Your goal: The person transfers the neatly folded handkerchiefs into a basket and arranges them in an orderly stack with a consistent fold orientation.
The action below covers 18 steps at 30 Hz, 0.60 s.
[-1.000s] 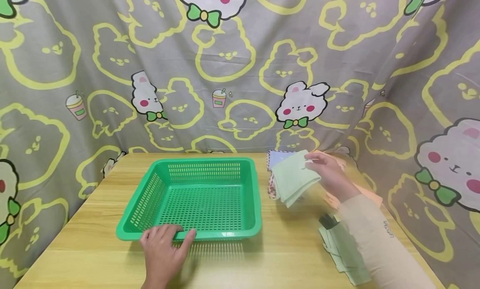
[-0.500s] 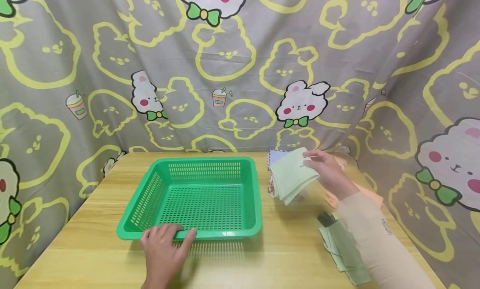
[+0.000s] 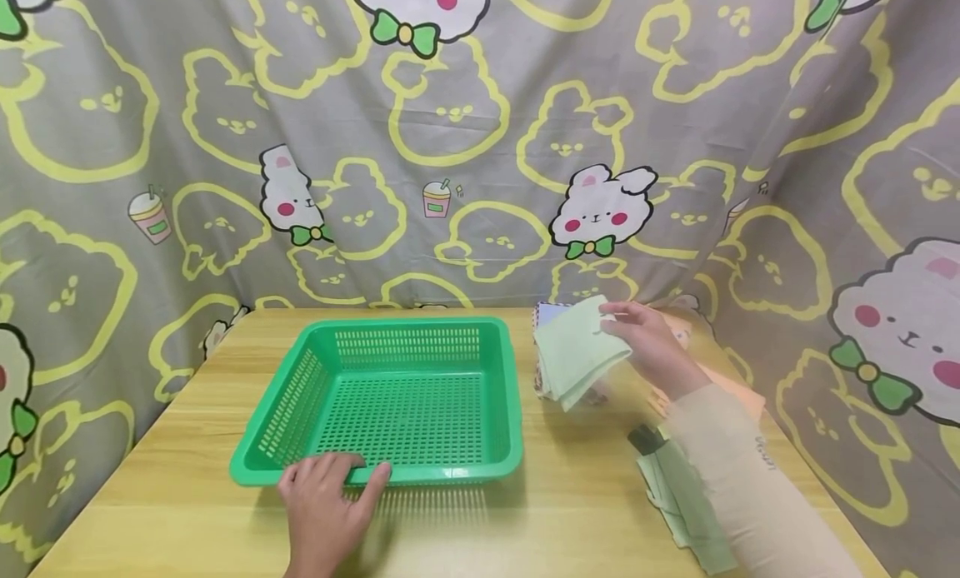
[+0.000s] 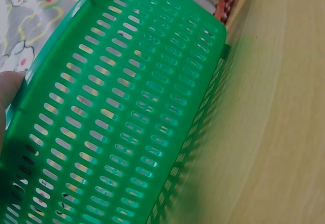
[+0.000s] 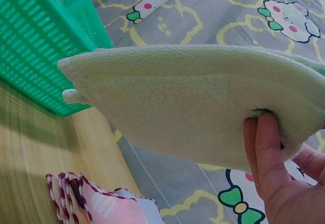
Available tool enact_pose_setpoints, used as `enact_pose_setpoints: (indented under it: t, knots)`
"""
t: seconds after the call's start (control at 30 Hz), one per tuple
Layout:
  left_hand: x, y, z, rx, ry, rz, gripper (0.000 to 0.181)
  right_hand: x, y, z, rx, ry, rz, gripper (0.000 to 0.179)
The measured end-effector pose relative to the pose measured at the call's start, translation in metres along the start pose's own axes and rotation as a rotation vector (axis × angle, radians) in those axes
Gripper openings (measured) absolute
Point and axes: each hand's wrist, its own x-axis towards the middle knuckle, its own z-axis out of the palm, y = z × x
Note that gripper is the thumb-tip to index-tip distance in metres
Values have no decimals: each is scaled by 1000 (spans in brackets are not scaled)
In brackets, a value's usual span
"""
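A green plastic basket [image 3: 405, 420] with slotted walls stands on the table, nothing in it. My left hand [image 3: 326, 499] grips its near rim, fingers over the edge and thumb along it; in the left wrist view only a bit of the thumb [image 4: 9, 88] shows beside the basket wall [image 4: 117, 102]. To the right of the basket, my right hand [image 3: 648, 341] pinches a folded pale green towel [image 3: 581, 345] by its right side, held above the table. Up close in the right wrist view, the towel [image 5: 172, 107] looks fuzzy, and the fingers [image 5: 269, 148] press into it.
Behind and below the held towel lie cloths with patterned edging [image 3: 551, 313], partly hidden. Orange cloth [image 3: 735, 388] lies behind the right forearm. More folded pale green cloth [image 3: 686, 503] with a dark piece at its end lies near the front right. A patterned curtain [image 3: 465, 145] hangs behind the table.
My right hand has drifted slightly left with the towel, towards the basket. The left hand keeps its grip on the rim, and the basket stays in place.
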Motion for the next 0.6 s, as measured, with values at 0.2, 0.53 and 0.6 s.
enact_pose_setpoints:
  t: [0.2, 0.53, 0.6]
  knots:
    - [-1, -1, -3, 8, -12, -6, 52, 3, -6, 5, -5, -5, -1, 43]
    - [-1, 1, -3, 26, 1, 19, 73, 8, -5, 10, 112, -18, 29, 34]
    - [-1, 2, -3, 25, 0, 16, 71, 8, -5, 11, 122, -13, 28, 35]
